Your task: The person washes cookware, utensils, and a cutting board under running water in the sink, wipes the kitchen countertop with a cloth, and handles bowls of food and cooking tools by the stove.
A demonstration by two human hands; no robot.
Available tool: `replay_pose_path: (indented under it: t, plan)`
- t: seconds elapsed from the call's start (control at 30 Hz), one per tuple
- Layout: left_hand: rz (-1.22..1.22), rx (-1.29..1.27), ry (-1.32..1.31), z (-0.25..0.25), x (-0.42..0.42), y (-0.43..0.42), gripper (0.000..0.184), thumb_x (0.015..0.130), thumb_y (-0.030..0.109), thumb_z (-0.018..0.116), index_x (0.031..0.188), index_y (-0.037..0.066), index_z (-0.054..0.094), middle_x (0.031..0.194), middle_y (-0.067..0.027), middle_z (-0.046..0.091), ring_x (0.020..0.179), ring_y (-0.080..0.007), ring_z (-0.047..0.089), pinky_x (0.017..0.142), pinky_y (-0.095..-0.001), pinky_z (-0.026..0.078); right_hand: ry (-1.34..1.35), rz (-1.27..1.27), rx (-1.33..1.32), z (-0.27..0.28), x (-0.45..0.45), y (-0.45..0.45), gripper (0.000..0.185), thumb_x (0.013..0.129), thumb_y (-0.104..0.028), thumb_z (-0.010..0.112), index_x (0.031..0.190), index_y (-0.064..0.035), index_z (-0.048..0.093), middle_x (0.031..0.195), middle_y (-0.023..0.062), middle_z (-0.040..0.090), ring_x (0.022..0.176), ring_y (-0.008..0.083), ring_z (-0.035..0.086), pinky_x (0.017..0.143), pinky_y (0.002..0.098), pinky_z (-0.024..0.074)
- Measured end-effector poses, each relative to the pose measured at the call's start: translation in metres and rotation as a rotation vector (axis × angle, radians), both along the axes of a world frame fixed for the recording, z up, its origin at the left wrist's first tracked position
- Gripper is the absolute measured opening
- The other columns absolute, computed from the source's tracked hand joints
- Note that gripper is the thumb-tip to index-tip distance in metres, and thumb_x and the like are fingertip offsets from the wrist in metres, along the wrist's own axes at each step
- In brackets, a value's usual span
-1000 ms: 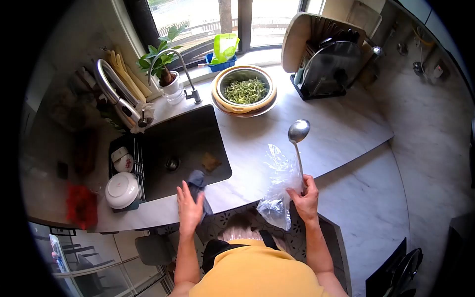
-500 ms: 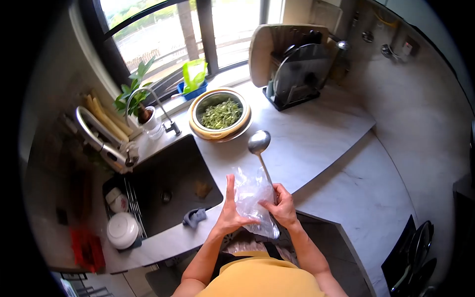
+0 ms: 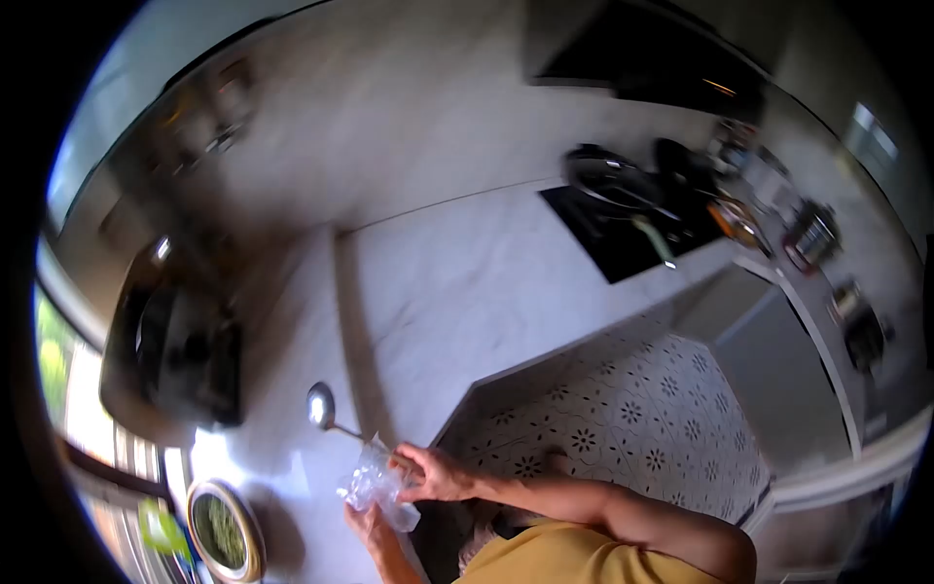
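Observation:
A clear plastic bag is held between both hands near the counter's front edge. My right hand is closed around the handle of a metal spoon and the bag's edge. The spoon's bowl points away to the left, over the counter. My left hand grips the bag from below, its fingers partly hidden by the plastic. A yellow-rimmed bowl with chopped greens in it stands at the lower left.
A rack with a cutting board and lids stands at the left. At the back right, a black cooktop carries a pan. Jars line the right counter. Patterned floor lies below the counter edge.
The view has swung right toward the cooktop, and the sink has left the frame. My left hand has let go of the grey cloth and now holds the bag beside my right hand.

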State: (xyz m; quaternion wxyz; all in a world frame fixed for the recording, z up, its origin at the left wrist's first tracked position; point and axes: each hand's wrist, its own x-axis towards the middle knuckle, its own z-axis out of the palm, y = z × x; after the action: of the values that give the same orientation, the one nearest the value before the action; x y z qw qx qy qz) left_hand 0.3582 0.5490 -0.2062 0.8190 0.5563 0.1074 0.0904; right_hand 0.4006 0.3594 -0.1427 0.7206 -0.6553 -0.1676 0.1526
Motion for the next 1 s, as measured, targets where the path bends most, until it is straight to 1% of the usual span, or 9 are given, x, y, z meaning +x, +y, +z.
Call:
replay_pose_path:
  t: [0.17, 0.23, 0.33, 0.43, 0.53, 0.57, 0.67, 0.87, 1.0]
  plan:
    - [-0.089, 0.248, -0.089, -0.006, 0.037, -0.085, 0.044, 0.075, 0.007, 0.063, 0.114, -0.004, 0.048, 0.101, -0.0127, 0.060, 0.084, -0.0233, 0.064, 0.075, -0.0325, 0.053, -0.079, -0.255, -0.020, 0.001, -0.031, -0.072, 0.047, 0.075, -0.007, 0.077, 0.110, 0.0007, 0.046, 0.089, 0.0013, 0.055, 0.075, 0.0067, 0.050, 0.065, 0.0227, 0.0456]
    - [-0.254, 0.098, -0.195, -0.006, 0.037, -0.148, 0.048, 0.076, 0.006, 0.061, 0.121, -0.004, 0.043, 0.105, -0.0142, 0.059, 0.087, -0.0244, 0.063, 0.076, -0.0340, 0.053, -0.244, -0.443, -0.117, -0.021, -0.042, -0.110, 0.043, 0.078, -0.005, 0.073, 0.111, 0.0006, 0.047, 0.089, 0.0022, 0.058, 0.073, 0.0073, 0.054, 0.062, 0.0237, 0.0467]
    - [-0.392, 0.019, 0.029, 0.005, 0.021, -0.259, 0.058, 0.079, 0.008, 0.059, 0.131, 0.001, 0.036, 0.120, -0.0132, 0.051, 0.107, -0.0241, 0.054, 0.093, -0.0365, 0.044, -0.147, -0.739, -0.097, -0.019, -0.068, -0.200, 0.037, 0.080, -0.005, 0.068, 0.112, 0.0003, 0.049, 0.084, 0.0073, 0.061, 0.070, 0.0096, 0.058, 0.057, 0.0252, 0.0481]
    - [-0.705, -0.218, 0.035, 0.046, -0.013, -0.379, 0.051, 0.087, 0.023, 0.057, 0.132, 0.007, 0.038, 0.121, -0.0092, 0.051, 0.110, -0.0229, 0.051, 0.094, -0.0371, 0.042, -0.279, -1.126, -0.262, -0.021, -0.096, -0.300, 0.038, 0.079, -0.008, 0.068, 0.112, -0.0015, 0.048, 0.084, 0.0128, 0.064, 0.072, 0.0195, 0.065, 0.059, 0.0298, 0.0514]
    - [-0.902, -0.245, 0.107, 0.054, -0.055, -0.485, 0.059, 0.086, 0.015, 0.059, 0.135, 0.012, 0.026, 0.126, -0.0082, 0.043, 0.119, -0.0217, 0.042, 0.101, -0.0407, 0.033, -0.067, -1.196, -0.356, -0.008, -0.141, -0.399, 0.037, 0.079, -0.010, 0.069, 0.107, -0.0021, 0.045, 0.086, 0.0153, 0.065, 0.072, 0.0251, 0.066, 0.060, 0.0335, 0.0533]
    - [-0.942, -0.137, 0.152, 0.032, -0.058, -0.519, 0.059, 0.084, 0.011, 0.063, 0.131, 0.012, 0.027, 0.121, -0.0081, 0.045, 0.113, -0.0205, 0.046, 0.097, -0.0389, 0.037, -0.223, -1.289, -0.374, -0.025, -0.151, -0.424, 0.036, 0.080, -0.010, 0.068, 0.106, -0.0019, 0.044, 0.086, 0.0156, 0.065, 0.071, 0.0251, 0.066, 0.059, 0.0345, 0.0523]
    - [-1.018, -0.251, 0.223, 0.049, -0.083, -0.599, 0.055, 0.084, 0.012, 0.068, 0.126, 0.012, 0.032, 0.116, -0.0078, 0.049, 0.106, -0.0194, 0.051, 0.090, -0.0360, 0.044, -0.100, -1.324, -0.571, -0.005, -0.197, -0.482, 0.036, 0.080, -0.009, 0.067, 0.107, -0.0018, 0.045, 0.083, 0.0145, 0.065, 0.071, 0.0227, 0.066, 0.059, 0.0342, 0.0508]
    - [-1.211, -0.393, 0.611, 0.009, -0.081, -0.724, 0.039, 0.084, 0.025, 0.071, 0.109, 0.005, 0.049, 0.085, -0.0092, 0.060, 0.070, -0.0225, 0.060, 0.062, -0.0394, 0.052, 0.022, -1.384, -0.357, -0.009, -0.245, -0.577, 0.027, 0.080, -0.009, 0.067, 0.103, -0.0001, 0.055, 0.080, 0.0056, 0.064, 0.062, 0.0075, 0.052, 0.057, 0.0237, 0.0438]
    - [-1.119, -0.308, 0.633, -0.005, -0.073, -0.809, 0.050, 0.076, 0.031, 0.077, 0.111, 0.006, 0.051, 0.089, -0.0090, 0.060, 0.078, -0.0259, 0.061, 0.066, -0.0411, 0.051, -0.032, -1.459, -0.333, -0.012, -0.243, -0.645, 0.024, 0.084, -0.006, 0.062, 0.107, -0.0027, 0.058, 0.072, 0.0024, 0.061, 0.055, 0.0042, 0.047, 0.050, 0.0221, 0.0391]
